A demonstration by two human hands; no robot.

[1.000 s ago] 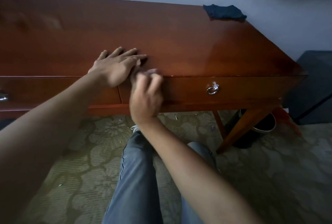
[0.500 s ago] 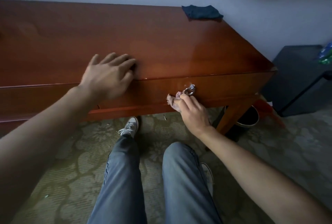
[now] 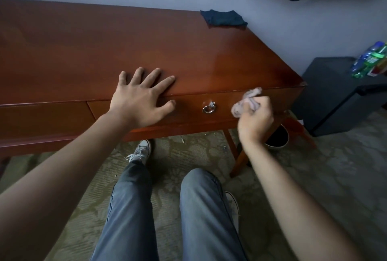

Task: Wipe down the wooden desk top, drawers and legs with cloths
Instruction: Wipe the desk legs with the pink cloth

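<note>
Your left hand [image 3: 140, 101] lies flat on the front edge of the wooden desk top [image 3: 104, 51], fingers straight and spread apart, with the thumb hanging over the right drawer front [image 3: 188, 110]. Your right hand [image 3: 254, 120] holds a crumpled pink cloth [image 3: 246, 101], fingers curled tight around it, and the cloth touches the drawer front to the right of the silver ring pull [image 3: 208, 108], just under the desk top edge. A dark blue cloth [image 3: 223, 17] lies on the far right corner of the desk top, near the wall. One desk leg [image 3: 240, 156] stands below your right hand.
</note>
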